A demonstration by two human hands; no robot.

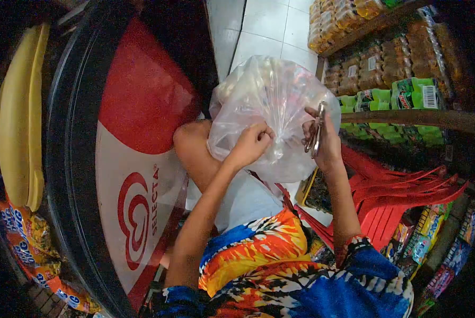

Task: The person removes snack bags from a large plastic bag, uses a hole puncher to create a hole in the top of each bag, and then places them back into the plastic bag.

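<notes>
A large clear plastic bag [248,90] filled with blurred, colourful contents rests on my lap. Its top is gathered into a bunched knot [278,139] facing me. My left hand [252,144] is closed, fingertips pinching the plastic just left of that knot. In my right hand [326,139] is a pair of metal scissors [317,131], held upright over the bag's right side. The fingers are wrapped around the scissors, which are apart from the knot. What exactly lies inside the bag cannot be made out through the plastic.
A red and white Selecta freezer [142,132] stands close on my left. At right, shelves hold packs of bottles [375,63] and green Mountain Dew packs [412,95]. Red plastic chairs [380,201] stand by my right arm. Snack packets [28,244] hang at far left.
</notes>
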